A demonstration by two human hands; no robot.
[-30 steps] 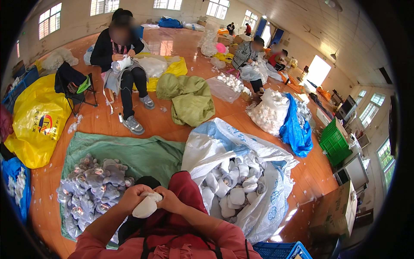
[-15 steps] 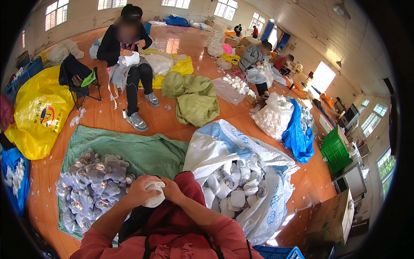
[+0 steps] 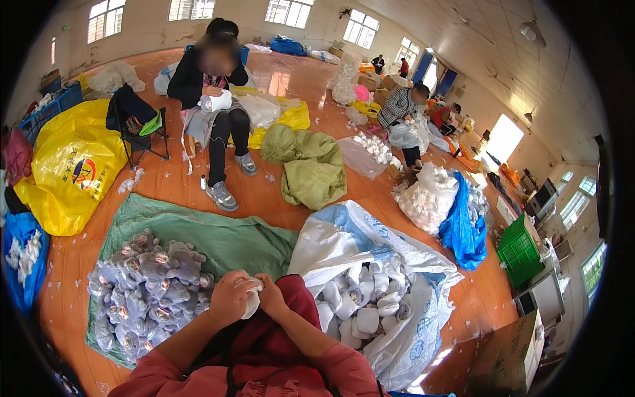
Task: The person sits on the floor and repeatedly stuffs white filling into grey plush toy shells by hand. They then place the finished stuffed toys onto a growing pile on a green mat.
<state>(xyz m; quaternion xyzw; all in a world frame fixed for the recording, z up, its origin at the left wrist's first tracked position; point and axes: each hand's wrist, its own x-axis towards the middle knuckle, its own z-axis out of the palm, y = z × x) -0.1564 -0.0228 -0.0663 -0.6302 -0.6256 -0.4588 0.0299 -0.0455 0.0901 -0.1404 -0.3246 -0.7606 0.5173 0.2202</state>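
Above my lap, a small white plush piece (image 3: pixel 252 303) is held between my two hands. My left hand (image 3: pixel 231 296) wraps round it from the left. On its other side my right hand (image 3: pixel 270 296) is closed at its upper edge, the fingertips pinched together. Whether anything small sits in those fingertips is too fine to make out. Left of my knees, a heap of grey plush toys (image 3: pixel 155 291) lies on a green sheet (image 3: pixel 218 231). To the right, an opened white woven sack (image 3: pixel 334 228) holds many white and grey plush pieces (image 3: pixel 370 298).
Across from me a seated person (image 3: pixel 215 99) handles a similar white-grey piece. A folding chair (image 3: pixel 137 126), yellow sack (image 3: pixel 73 165) and olive sack (image 3: pixel 307 165) stand or lie on the floor. Rightward are a bag of white pieces (image 3: pixel 430 202), a green crate (image 3: pixel 519 245) and a cardboard box (image 3: pixel 506 357).
The white plush piece has turned and now shows a narrower side between my hands. Both hands stay on it. The whole view has shifted a little as my head moved.
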